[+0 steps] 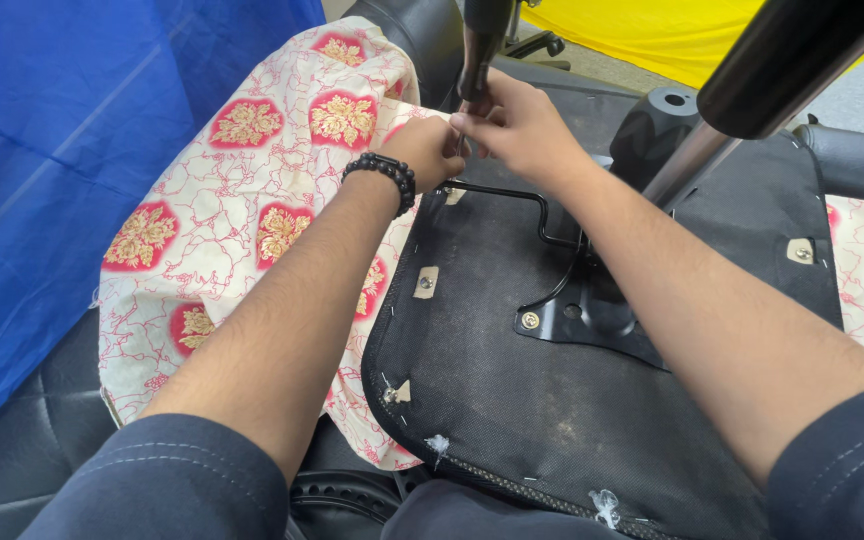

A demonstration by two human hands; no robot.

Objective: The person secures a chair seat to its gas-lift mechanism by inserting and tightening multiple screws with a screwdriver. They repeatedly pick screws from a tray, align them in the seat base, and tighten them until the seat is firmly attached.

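I am working at the far edge of the upturned chair seat, where the patterned fabric, cream with red and gold flowers, is meeting the black underside cloth. My left hand is pinching the fabric's edge there, fingers closed on it. My right hand is touching the left, its fingers curled tight around a dark upright tool; I cannot tell what kind of tool it is. By my judgement I am fixing the cover's edge down along the seat's rim, and the next move calls for keeping the fabric pulled taut while the tool's tip is set squarely on the edge.

Near the hands, a black lever rod is running across to the metal mounting plate in the middle of the underside, and the chair's shiny column is rising to the far right. The rest of the fabric is draping off to the left, over a blue sheet. Far off, a yellow cloth is lying.
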